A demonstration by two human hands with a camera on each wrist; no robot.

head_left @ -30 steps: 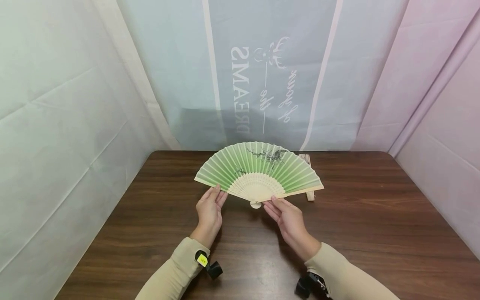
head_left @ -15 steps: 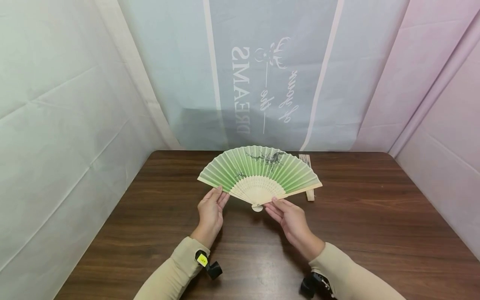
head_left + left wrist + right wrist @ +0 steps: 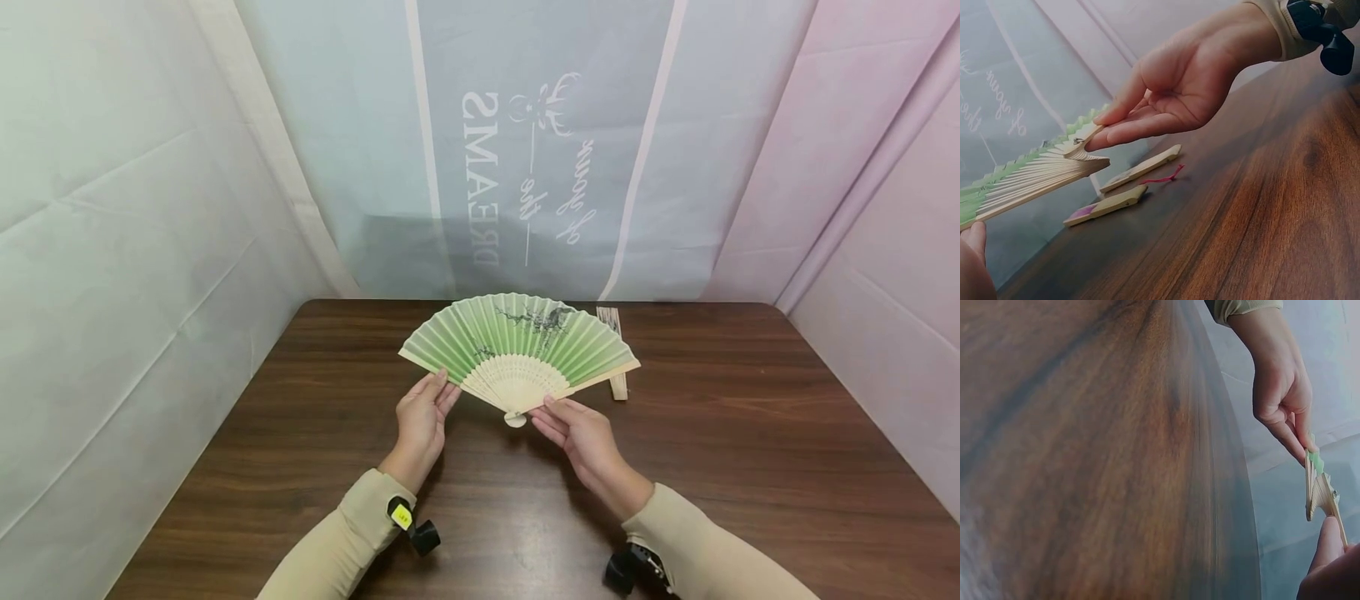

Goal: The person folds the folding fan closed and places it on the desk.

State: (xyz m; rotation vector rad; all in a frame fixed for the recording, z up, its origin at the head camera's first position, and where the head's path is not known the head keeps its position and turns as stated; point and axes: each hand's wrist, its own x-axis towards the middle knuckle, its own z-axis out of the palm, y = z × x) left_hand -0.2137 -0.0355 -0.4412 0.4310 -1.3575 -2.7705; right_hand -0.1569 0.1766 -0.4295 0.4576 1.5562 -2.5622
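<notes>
A green folding fan (image 3: 450, 337) is spread wide above the table, with a dark branch print and pale slatted ribs. My left hand (image 3: 420, 425) pinches its left outer rib between thumb and fingers. Near the pivot, my right hand (image 3: 588, 442) pinches the right outer rib. The left wrist view shows the ribs edge-on, my right hand (image 3: 1179, 87) at the pivot end and part of my left hand (image 3: 972, 262) in the corner. In the right wrist view, my left hand (image 3: 1282, 394) grips the far rib of the fan (image 3: 1321, 494).
Behind the spread fan lies a folded fan (image 3: 618, 387), partly hidden. From the left wrist, two folded fans show on the wooden table (image 3: 1260, 206): one with a purple patch (image 3: 1104, 207), another (image 3: 1141, 167) beside it, and a red cord (image 3: 1165, 177). Fabric walls (image 3: 360, 150) surround the table.
The spread fan has come slightly down towards me and looks a little narrower. My right hand has shifted slightly down and right; both hands keep their hold.
</notes>
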